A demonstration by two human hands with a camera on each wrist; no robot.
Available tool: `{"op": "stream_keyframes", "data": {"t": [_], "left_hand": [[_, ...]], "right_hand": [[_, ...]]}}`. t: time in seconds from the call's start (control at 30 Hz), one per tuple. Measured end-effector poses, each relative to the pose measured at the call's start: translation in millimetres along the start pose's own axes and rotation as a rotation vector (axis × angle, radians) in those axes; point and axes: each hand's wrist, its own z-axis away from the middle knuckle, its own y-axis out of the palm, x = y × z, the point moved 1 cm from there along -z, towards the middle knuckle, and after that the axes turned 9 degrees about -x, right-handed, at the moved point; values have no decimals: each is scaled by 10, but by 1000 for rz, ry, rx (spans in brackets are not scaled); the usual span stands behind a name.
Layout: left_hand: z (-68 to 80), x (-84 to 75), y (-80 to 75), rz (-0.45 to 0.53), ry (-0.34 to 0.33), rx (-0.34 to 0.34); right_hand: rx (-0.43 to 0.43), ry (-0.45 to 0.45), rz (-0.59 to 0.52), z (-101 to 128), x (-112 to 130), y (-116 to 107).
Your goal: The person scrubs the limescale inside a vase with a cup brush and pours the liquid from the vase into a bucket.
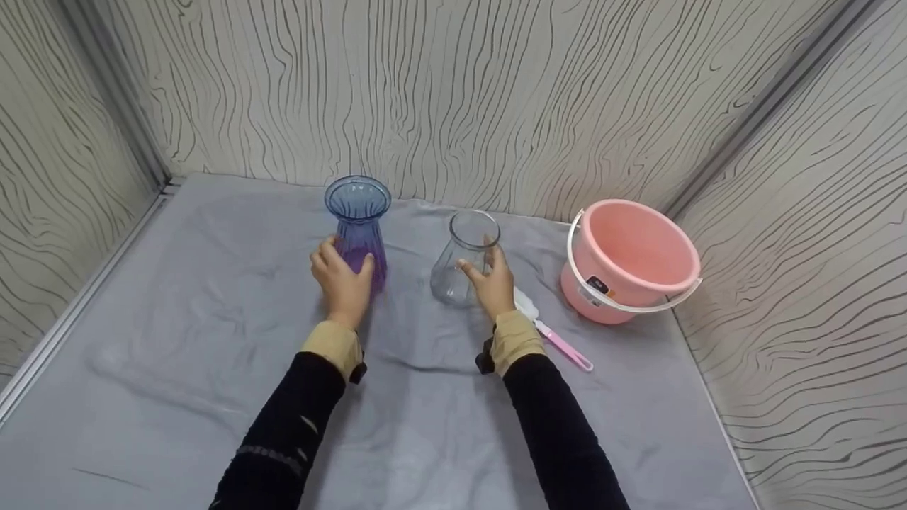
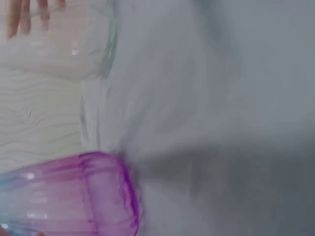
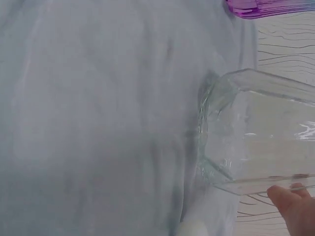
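Two vases stand upright on the grey-clothed tabletop (image 1: 212, 340), near the back wall and a little apart from each other. The left hand (image 1: 341, 280) wraps the lower body of the blue-to-purple ribbed vase (image 1: 359, 227), fingers and thumb curled round it. The right hand (image 1: 490, 280) grips the wide base of the clear vase (image 1: 464, 258) in the same way, thumb on one side and fingers on the other.

Both vases look like glass or hard clear plastic — rigid, smooth and probably slippery, and likely to crack if knocked together or tipped. Each narrows at the neck and flares at the mouth, so the broad lower body where the hands now sit seems the surest place to hold; the waist under the flared rim would also give a stop against sliding. Empty, they should be light enough for one hand each. The ribbing on the purple one may offer slightly more grip than the plain faceted walls of the clear one, which the right wrist view shows close up.

Counted: two vases, one pink bucket (image 1: 627, 258) with a white handle standing to the right, and one pink-handled brush (image 1: 560, 343) lying between the clear vase and the bucket — its head is partly hidden behind the right wrist.
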Motion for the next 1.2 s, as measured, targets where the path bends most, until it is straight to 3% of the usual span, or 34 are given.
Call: {"op": "stream_keyframes", "data": {"t": [0.1, 0.27, 0.37, 0.47, 0.57, 0.8, 1.2], "left_hand": [[-115, -14, -42, -2, -6, 68], [-269, -70, -96, -29, -34, 183], [-322, -78, -107, -6, -45, 203], [-346, -54, -118, 37, -40, 205], [-358, -26, -124, 42, -27, 210], [-371, -33, -105, -11, 3, 215], [-252, -27, -140, -50, 65, 143]], "right_hand": [[-51, 4, 8, 40, -3, 20], [-225, -19, -25, 155, 21, 106], [-307, -11, -65, 235, 61, 162], [-329, 12, -127, 319, 123, 205], [-303, 6, -185, 396, 182, 245], [-136, -34, -255, 544, 269, 343], [85, -38, -354, 615, 382, 403]]}}
